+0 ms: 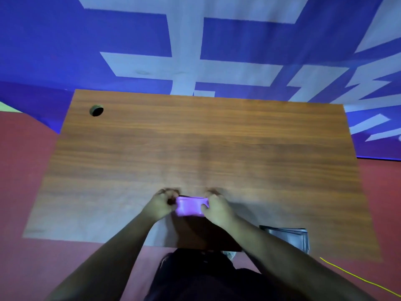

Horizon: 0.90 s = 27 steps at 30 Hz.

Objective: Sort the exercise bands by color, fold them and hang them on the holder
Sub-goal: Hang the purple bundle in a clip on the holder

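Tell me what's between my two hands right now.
A purple band, gripped at its ends by the left hand and right hand, over the table; the head view shows it.

Lilac-purple exercise band (191, 207): single piece, smooth plain surface, no markings legible. Folded into short, wide, flat bundle; darker layered edge along far side. Long axis runs left to right. Position: low over table (195, 137), central, near front edge; contact with tabletop cannot be told. Left end gripped by left hand (161, 205), right end by right hand (217, 208), fingers of both curled over far edge. Middle span exposed between hands, slightly bowed. Outline softly blurred.
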{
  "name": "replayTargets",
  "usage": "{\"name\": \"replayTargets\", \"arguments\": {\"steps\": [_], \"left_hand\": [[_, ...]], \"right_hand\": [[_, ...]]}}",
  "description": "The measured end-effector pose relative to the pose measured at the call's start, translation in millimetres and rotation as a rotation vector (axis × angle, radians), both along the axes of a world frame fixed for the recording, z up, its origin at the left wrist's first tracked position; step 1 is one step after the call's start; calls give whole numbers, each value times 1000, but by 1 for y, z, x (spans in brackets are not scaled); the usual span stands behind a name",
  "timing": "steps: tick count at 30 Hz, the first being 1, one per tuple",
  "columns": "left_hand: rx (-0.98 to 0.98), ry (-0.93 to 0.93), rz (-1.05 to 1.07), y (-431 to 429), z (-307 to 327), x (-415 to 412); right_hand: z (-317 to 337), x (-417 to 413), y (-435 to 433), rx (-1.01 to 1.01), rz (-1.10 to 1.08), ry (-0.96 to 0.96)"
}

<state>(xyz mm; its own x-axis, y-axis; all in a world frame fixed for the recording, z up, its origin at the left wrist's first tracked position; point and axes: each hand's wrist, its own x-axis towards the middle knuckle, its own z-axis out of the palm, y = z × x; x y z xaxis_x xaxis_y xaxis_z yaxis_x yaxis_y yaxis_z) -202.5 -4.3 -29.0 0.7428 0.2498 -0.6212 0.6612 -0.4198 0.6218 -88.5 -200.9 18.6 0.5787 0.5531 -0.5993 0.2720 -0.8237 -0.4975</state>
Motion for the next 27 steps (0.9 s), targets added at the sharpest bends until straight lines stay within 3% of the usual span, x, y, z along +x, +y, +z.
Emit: {"name": "replayTargets", "arguments": {"steps": [6,10,18,27], "left_hand": [[-45,-88,-98,5,-2,-6],[-33,-99,-161,9,-7,-1],[-35,-201,-215,11,-16,0],[-71,-247,-190,9,-25,-4]], "right_hand": [[-24,-20,21,25,194,-198],[-31,-21,30,41,269,-199],[-39,-25,39,-9,240,-230],[-42,-24,40,68,196,-160]]}}
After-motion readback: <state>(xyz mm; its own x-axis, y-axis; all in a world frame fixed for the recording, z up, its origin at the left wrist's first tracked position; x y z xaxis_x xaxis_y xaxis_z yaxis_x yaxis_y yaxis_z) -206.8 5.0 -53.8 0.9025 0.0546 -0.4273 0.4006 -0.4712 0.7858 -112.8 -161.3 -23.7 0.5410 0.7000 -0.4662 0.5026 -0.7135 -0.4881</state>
